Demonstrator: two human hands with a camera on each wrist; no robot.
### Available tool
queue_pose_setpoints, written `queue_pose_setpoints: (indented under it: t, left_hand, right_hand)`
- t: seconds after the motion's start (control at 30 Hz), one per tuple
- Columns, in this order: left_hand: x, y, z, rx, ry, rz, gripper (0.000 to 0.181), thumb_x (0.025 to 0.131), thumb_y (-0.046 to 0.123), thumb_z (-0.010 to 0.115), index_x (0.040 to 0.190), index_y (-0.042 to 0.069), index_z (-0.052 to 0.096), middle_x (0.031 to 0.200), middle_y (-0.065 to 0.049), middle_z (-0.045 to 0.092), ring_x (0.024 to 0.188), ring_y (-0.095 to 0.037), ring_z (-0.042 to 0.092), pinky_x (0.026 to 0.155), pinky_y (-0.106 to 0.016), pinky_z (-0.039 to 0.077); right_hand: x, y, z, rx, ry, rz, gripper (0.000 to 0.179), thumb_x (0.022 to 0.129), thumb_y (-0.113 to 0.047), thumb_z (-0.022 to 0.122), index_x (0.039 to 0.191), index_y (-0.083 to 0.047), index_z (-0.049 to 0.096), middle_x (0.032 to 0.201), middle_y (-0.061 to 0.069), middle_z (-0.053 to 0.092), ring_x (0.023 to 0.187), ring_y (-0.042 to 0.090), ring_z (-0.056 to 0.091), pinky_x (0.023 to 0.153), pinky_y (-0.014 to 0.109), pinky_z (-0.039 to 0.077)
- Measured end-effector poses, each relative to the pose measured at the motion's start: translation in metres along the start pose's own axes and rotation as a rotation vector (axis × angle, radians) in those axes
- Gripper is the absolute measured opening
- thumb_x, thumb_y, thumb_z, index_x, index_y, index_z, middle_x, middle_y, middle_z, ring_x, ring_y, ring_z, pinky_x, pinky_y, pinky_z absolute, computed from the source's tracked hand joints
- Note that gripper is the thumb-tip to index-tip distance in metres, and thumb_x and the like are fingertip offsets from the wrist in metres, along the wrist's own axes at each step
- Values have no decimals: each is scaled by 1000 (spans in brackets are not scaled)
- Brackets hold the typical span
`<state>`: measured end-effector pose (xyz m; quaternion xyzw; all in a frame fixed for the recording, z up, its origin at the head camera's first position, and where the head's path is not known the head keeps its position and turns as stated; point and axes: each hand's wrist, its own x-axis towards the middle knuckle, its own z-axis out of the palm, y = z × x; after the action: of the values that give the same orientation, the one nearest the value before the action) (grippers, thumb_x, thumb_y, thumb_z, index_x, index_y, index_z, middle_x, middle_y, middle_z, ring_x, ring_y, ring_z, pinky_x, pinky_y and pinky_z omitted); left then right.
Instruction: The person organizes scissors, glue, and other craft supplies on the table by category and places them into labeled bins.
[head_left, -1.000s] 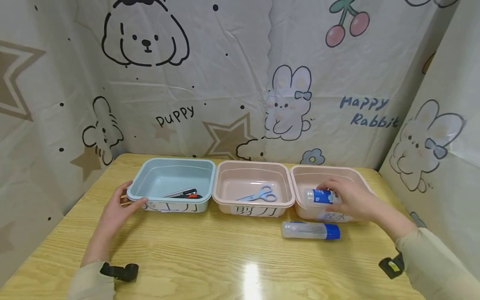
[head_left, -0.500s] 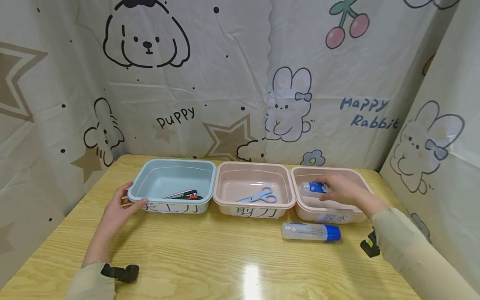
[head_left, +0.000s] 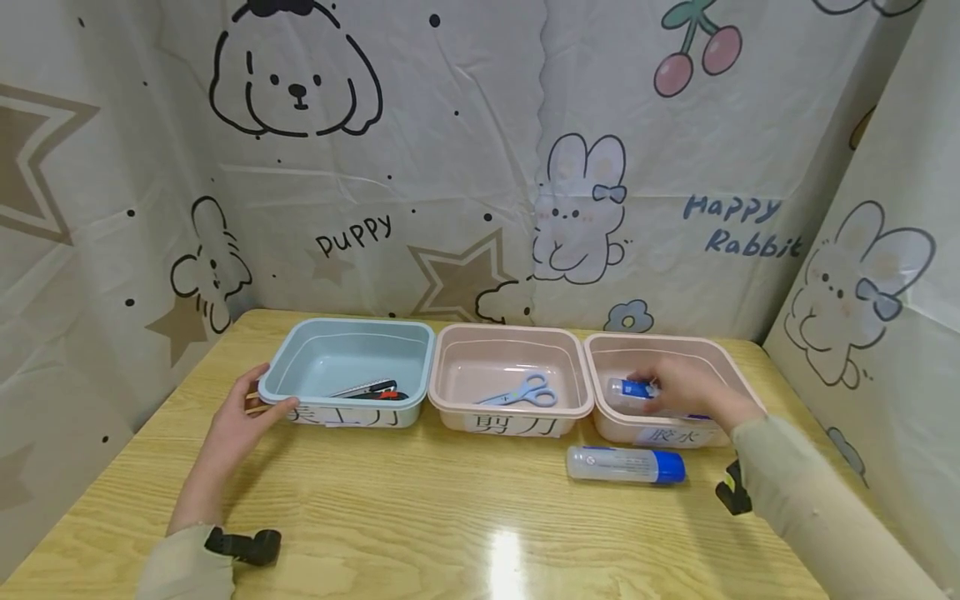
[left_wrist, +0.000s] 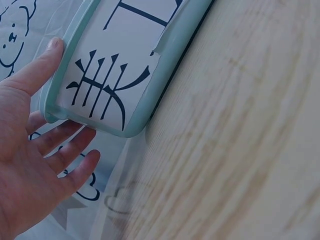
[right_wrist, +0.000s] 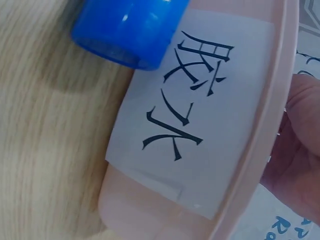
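Observation:
My left hand (head_left: 236, 421) holds the front left corner of a light blue plastic bin (head_left: 420, 367), its thumb on the rim and its fingers round the side. Inside a pink bin (head_left: 600, 425) at the right, my right hand (head_left: 686, 392) holds a clear glue bottle (head_left: 626, 396) with a blue label, lying low in the bin. The hand covers much of this bottle. A second glue bottle (head_left: 618, 464) with a blue cap (right_wrist: 130, 30) lies on the table before that bin. The right wrist view hides my fingertips behind the bin's wall.
Between these two bins stands another pink bin (head_left: 457, 408) with light blue scissors (head_left: 525, 392) in it. Utility knives (head_left: 375, 390) lie in the blue bin. Paper labels with characters front the bins. A printed curtain (head_left: 450, 167) hangs behind the wooden table (head_left: 390, 517).
My right hand has carried the glue bottle leftward, then lowered it into the right pink bin. My left hand keeps its place on the blue bin.

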<state>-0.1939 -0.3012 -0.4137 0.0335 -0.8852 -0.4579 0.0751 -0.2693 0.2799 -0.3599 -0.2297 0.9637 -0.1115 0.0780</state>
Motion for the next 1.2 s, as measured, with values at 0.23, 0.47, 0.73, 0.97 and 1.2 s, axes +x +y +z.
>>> queue_pose_setpoints:
  t: [0.23, 0.47, 0.73, 0.97, 1.2]
  left_hand:
    - [0, 0, 0, 8, -4, -13, 84, 85, 46, 58, 146, 11, 12, 136, -24, 32, 114, -35, 41, 75, -22, 44]
    - [0, 2, -1, -5, -4, -5, 83, 85, 43, 59, 146, 11, 13, 135, -24, 32, 113, -35, 42, 68, -9, 39]
    - [-1, 1, 1, -4, -5, -7, 83, 85, 44, 58, 146, 11, 13, 135, -24, 33, 112, -32, 42, 69, -10, 40]
    - [-1, -1, 0, -3, 2, -12, 83, 85, 45, 58, 146, 11, 13, 135, -24, 33, 112, -32, 41, 68, -10, 39]
    - [0, 1, 0, -2, -7, -17, 83, 85, 44, 58, 146, 11, 13, 135, -24, 33, 113, -33, 41, 69, -11, 39]
  right_hand:
    - [-11, -13, -8, 26, 61, -26, 34, 79, -7, 69, 112, -2, 63, 108, 13, 65, 97, 29, 60, 84, 46, 47]
    - [-32, -42, -6, -60, 207, -143, 22, 74, -9, 73, 96, -10, 69, 91, 1, 68, 83, 16, 62, 75, 36, 51]
    - [-66, -70, 18, -116, 287, -288, 25, 72, -13, 75, 96, -17, 69, 91, -6, 65, 83, 12, 61, 70, 30, 50]
    - [-77, -71, 40, -175, 189, -261, 42, 71, -21, 76, 111, -15, 64, 109, 1, 64, 99, 21, 60, 80, 39, 48]
    - [-72, -63, 56, -196, 197, -235, 53, 68, -23, 78, 117, -14, 61, 108, 3, 61, 97, 21, 59, 80, 39, 49]
